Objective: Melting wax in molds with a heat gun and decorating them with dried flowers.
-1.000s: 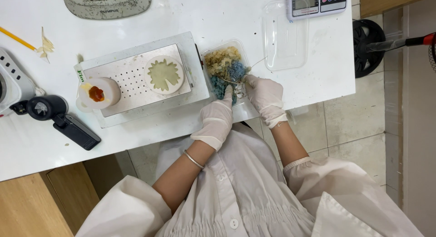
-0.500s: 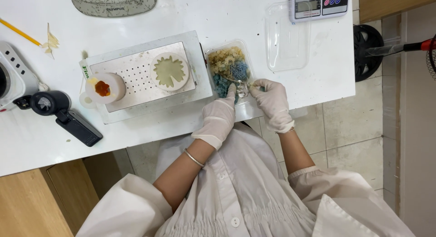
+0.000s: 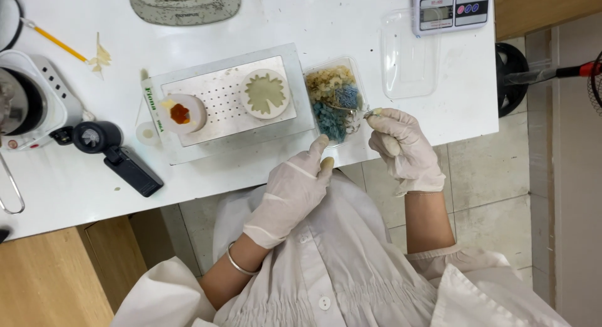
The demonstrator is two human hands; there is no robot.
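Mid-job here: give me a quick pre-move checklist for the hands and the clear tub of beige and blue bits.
1. Clear tub fully on the white table: ok, though near the edge.
2. Left hand steadying the tub: ok, fingertips at its near corner.
3. Right hand pinching a small tool over the tub: ok; the tool's tip is too small to tell.
4. Both gloves intact: cannot tell.
5. Round mould on the perforated metal plate: ok.

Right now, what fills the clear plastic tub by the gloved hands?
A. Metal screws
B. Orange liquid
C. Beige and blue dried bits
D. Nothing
C: the clear plastic tub holds beige and blue dried bits, with the gloved right hand holding thin tweezers at its edge.
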